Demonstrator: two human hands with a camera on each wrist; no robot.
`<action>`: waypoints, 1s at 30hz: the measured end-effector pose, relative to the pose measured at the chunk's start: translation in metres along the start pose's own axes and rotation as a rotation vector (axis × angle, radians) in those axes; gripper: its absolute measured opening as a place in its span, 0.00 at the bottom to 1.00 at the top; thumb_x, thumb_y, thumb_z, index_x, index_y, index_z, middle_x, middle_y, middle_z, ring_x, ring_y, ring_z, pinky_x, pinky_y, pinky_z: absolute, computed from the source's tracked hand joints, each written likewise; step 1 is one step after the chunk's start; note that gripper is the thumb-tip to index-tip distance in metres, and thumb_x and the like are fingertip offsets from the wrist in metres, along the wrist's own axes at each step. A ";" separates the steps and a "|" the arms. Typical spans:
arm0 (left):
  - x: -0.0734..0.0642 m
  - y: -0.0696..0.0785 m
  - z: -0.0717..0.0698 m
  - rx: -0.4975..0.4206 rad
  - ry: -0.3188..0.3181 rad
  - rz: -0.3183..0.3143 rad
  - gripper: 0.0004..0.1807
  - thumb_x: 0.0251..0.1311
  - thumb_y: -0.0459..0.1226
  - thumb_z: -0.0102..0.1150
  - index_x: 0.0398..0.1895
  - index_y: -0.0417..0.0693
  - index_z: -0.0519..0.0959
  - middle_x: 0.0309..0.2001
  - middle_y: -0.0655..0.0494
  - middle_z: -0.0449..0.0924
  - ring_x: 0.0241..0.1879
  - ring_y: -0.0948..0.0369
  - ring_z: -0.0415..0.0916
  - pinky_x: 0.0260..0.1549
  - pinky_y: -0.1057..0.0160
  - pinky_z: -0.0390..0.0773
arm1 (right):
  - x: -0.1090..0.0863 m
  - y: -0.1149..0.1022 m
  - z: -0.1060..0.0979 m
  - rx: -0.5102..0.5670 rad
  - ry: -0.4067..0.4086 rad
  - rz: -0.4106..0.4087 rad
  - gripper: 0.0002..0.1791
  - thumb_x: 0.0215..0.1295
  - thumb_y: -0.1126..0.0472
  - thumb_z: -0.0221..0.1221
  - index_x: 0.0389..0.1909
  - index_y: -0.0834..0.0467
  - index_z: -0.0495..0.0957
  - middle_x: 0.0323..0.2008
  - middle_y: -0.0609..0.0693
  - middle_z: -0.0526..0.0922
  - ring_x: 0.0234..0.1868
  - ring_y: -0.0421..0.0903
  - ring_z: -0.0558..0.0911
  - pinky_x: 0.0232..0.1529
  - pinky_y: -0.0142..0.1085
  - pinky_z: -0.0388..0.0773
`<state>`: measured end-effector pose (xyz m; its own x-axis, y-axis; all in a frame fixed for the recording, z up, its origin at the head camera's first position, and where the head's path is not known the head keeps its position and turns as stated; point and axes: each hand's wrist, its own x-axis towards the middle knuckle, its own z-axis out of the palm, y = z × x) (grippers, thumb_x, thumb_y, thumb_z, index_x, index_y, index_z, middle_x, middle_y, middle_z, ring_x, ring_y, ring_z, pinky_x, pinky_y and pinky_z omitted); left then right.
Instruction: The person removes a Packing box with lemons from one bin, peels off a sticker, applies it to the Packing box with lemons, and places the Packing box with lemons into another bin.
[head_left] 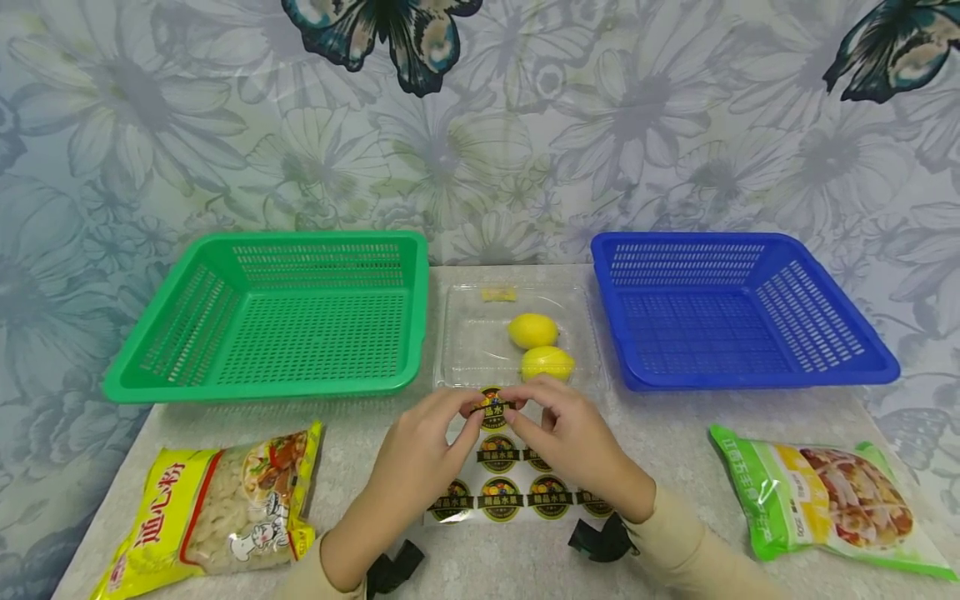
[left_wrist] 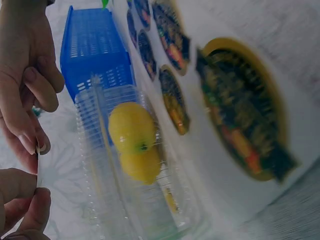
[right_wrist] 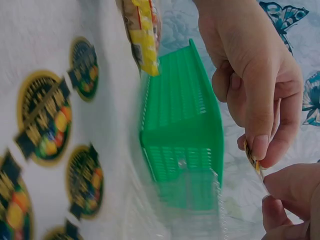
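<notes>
Between both hands is a round black-and-gold fruit sticker, seen edge-on in the right wrist view. My left hand pinches its left edge between thumb and finger. My right hand pinches the opposite edge. Below them on the table lies a white sheet of stickers, partly covered by the hands. Just beyond the hands stands a clear plastic box with two yellow lemons inside, a rear lemon and a front lemon. A small yellow piece also shows near the box's back.
A green basket stands at the back left and a blue basket at the back right. A yellow food bag lies at the left, a green-and-white food bag at the right. Behind the table is a flower-patterned backdrop.
</notes>
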<state>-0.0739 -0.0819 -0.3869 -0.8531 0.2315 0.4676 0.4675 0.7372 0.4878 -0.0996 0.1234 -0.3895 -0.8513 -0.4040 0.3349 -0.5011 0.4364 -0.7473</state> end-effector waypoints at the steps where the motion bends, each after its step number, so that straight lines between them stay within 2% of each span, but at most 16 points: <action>1: 0.003 0.001 0.000 0.005 -0.003 0.005 0.07 0.63 0.37 0.65 0.44 0.53 0.83 0.35 0.64 0.82 0.32 0.65 0.79 0.27 0.68 0.77 | 0.002 0.000 -0.002 -0.011 0.000 0.000 0.12 0.65 0.61 0.66 0.48 0.49 0.84 0.40 0.41 0.83 0.18 0.32 0.66 0.20 0.27 0.68; 9: 0.033 0.010 0.001 0.080 -0.036 0.008 0.07 0.64 0.38 0.64 0.44 0.52 0.83 0.35 0.61 0.84 0.31 0.64 0.81 0.29 0.65 0.78 | 0.019 -0.005 -0.021 -0.117 0.010 0.034 0.11 0.64 0.62 0.66 0.47 0.52 0.85 0.39 0.44 0.83 0.22 0.35 0.69 0.24 0.28 0.71; 14: 0.052 0.013 0.005 0.120 -0.013 0.007 0.06 0.64 0.38 0.65 0.43 0.50 0.84 0.34 0.60 0.85 0.28 0.63 0.81 0.24 0.65 0.78 | 0.034 -0.005 -0.029 -0.207 0.040 0.062 0.11 0.64 0.62 0.66 0.46 0.53 0.85 0.36 0.46 0.83 0.18 0.38 0.68 0.20 0.30 0.69; 19: 0.072 0.013 0.013 0.141 0.004 -0.032 0.06 0.64 0.37 0.64 0.42 0.49 0.84 0.35 0.57 0.86 0.28 0.61 0.81 0.23 0.62 0.78 | 0.049 -0.001 -0.032 -0.293 0.067 0.098 0.11 0.65 0.61 0.64 0.47 0.54 0.85 0.38 0.48 0.85 0.18 0.40 0.68 0.19 0.33 0.67; 22: 0.084 0.012 0.018 0.147 -0.006 -0.065 0.05 0.65 0.37 0.63 0.41 0.48 0.84 0.34 0.56 0.86 0.29 0.59 0.82 0.24 0.60 0.79 | 0.057 0.003 -0.032 -0.329 0.077 0.122 0.11 0.67 0.60 0.63 0.48 0.55 0.85 0.40 0.50 0.85 0.25 0.43 0.76 0.26 0.35 0.70; 26: 0.097 0.010 0.023 0.147 -0.039 -0.121 0.05 0.66 0.37 0.62 0.40 0.47 0.85 0.34 0.55 0.87 0.30 0.59 0.82 0.25 0.60 0.79 | 0.067 0.009 -0.031 -0.355 0.080 0.169 0.13 0.67 0.59 0.62 0.50 0.56 0.85 0.41 0.50 0.85 0.38 0.47 0.81 0.33 0.38 0.72; 30: 0.106 0.006 0.029 0.152 -0.051 -0.162 0.05 0.66 0.37 0.62 0.41 0.48 0.85 0.34 0.55 0.87 0.31 0.58 0.83 0.26 0.59 0.80 | 0.076 0.013 -0.029 -0.366 0.079 0.204 0.14 0.68 0.59 0.61 0.52 0.57 0.84 0.42 0.52 0.85 0.41 0.50 0.82 0.35 0.42 0.74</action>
<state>-0.1681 -0.0343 -0.3557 -0.9266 0.1308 0.3526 0.2861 0.8536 0.4352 -0.1751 0.1220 -0.3569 -0.9410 -0.2227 0.2549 -0.3309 0.7637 -0.5544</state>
